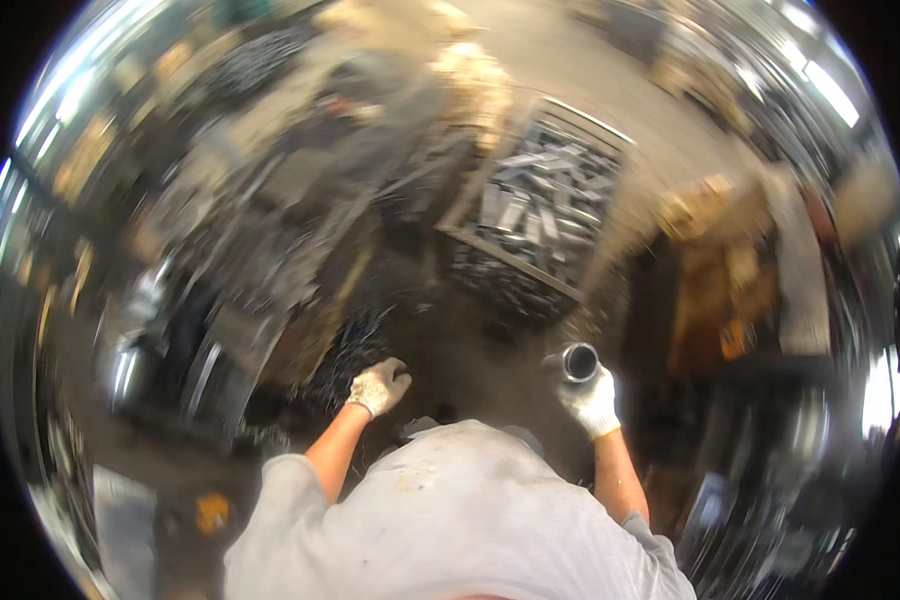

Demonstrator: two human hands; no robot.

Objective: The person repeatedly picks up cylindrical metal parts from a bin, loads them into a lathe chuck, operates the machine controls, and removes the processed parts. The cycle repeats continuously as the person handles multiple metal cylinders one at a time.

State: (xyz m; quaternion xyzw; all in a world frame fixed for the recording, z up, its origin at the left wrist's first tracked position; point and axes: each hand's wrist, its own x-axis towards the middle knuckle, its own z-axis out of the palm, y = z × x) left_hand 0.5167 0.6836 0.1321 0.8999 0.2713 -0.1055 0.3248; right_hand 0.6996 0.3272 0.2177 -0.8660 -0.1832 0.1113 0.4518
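My right hand (592,402), in a whitish work glove, is closed around a short metal tube (580,362). The tube's round open end faces up, showing a dark hollow inside a bright rim. Held out to the left, my left hand (378,388) wears a similar glove with a soiled palm side. Its fingers are curled in, with a dark gap by the thumb; whether anything sits inside them I cannot make out. Below that hand lies a heap of dark metal shavings (355,345), blurred by motion.
Ahead stands a metal-framed crate (605,205) full of loose silvery metal pieces (545,200). A cluttered dark bench or machine (260,240) fills the left side. To the right is an open brown wooden box (705,290). A yellow object (212,513) lies at lower left.
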